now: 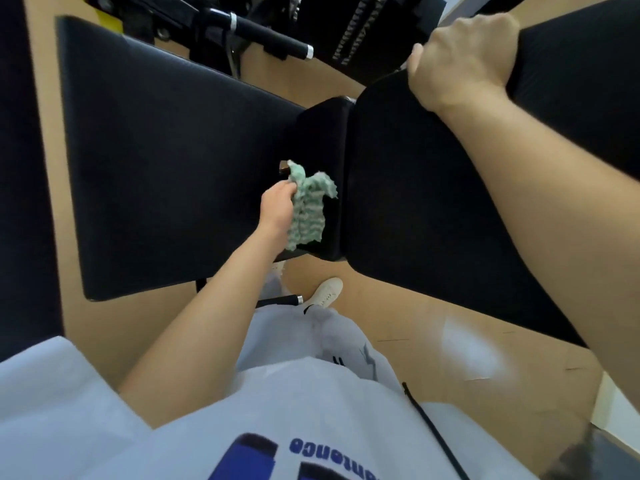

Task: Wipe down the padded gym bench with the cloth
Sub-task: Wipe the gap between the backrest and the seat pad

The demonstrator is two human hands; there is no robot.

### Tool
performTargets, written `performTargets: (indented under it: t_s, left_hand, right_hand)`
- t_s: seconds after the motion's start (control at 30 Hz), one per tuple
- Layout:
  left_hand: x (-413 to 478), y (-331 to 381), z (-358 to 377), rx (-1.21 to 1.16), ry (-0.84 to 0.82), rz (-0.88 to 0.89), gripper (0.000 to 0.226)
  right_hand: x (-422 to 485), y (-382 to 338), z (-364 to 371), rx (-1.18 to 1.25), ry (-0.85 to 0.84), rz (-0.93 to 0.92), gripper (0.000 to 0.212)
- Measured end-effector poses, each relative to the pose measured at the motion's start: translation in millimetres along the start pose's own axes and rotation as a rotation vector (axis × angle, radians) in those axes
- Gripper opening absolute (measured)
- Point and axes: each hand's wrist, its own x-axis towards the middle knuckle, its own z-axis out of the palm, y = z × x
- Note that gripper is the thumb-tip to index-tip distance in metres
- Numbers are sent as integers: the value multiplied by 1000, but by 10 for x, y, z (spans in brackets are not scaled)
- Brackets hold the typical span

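The black padded gym bench (pixel 166 161) spans the view, with a long pad on the left, a small middle pad (pixel 322 133) and a raised pad (pixel 415 202) on the right. My left hand (pixel 277 206) grips a green and white crinkled cloth (pixel 308 206), which hangs against the middle pad near the gap between the pads. My right hand (pixel 460 64) is closed over the top far edge of the raised pad, holding it.
The floor (pixel 398 317) is tan wood. A black machine with a chrome-tipped handle (pixel 270 36) and a weight stack (pixel 360 29) stands beyond the bench. My white shoe (pixel 327 292) is under the bench's near edge. Another dark pad (pixel 20 168) runs along the left.
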Motion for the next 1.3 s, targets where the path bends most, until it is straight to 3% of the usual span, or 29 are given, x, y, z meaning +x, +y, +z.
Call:
performTargets:
  t_s: [0.2, 0.4, 0.53, 0.67, 0.8, 1.0, 1.1, 1.23, 1.3]
  left_hand:
    - [751, 777, 245, -62, 2, 262, 35]
    - [1204, 656, 499, 165, -46, 183, 53]
    - [1304, 622, 496, 228, -36, 161, 50]
    - [1275, 399, 271, 297, 126, 66, 45]
    - [1157, 184, 66, 122, 178, 25, 37]
    - [1140, 590, -72, -6, 328, 219, 29]
    - [1315, 839, -6, 37, 300, 272, 24]
    - [1428, 740, 322, 70, 77, 92, 21]
    - [1458, 671, 333, 31, 17, 2, 33]
  right_hand:
    - [32, -11, 74, 13, 11, 21, 64]
    - [64, -39, 100, 26, 23, 64, 66]
    - [65, -42, 127, 47, 45, 56, 66]
    - [28, -46, 107, 16, 84, 46, 68]
    - [-12, -25, 92, 14, 93, -1, 71]
    - [-5, -56, 77, 33, 40, -61, 76]
    - [29, -78, 81, 14, 23, -41, 74]
    - [48, -100, 111, -5, 17, -24, 69]
    - [41, -116, 105, -18, 26, -21, 71]
